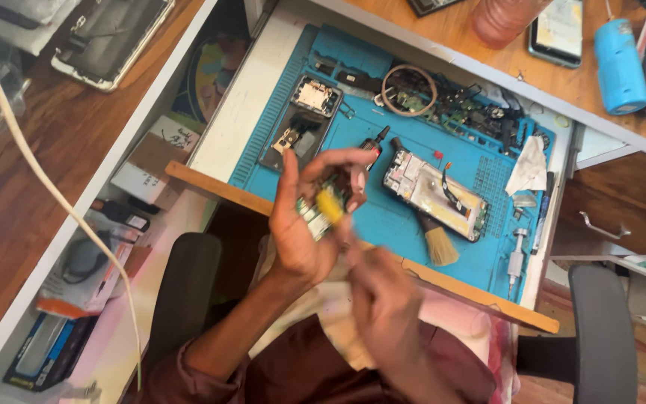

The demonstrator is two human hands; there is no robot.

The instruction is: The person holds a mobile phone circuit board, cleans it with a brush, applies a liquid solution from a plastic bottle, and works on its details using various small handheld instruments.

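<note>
My left hand (304, 217) is raised over the near edge of a blue work mat (398, 142) and grips a small green circuit board (314, 213). My right hand (383, 299), blurred by motion, holds a yellow-handled tool (330, 206) whose tip rests on the board. On the mat lie two opened phones: a dark one (297, 131) at the left and one with a pale inside (435, 193) at the right.
A brush (437, 243) lies by the right phone, a small dark bottle (374, 144) between the phones. Small parts, a wire ring (409, 90) and a white cloth (528, 166) crowd the mat's far side. A blue canister (620, 63) stands on the wooden desk. Chair armrests (600, 329) flank me.
</note>
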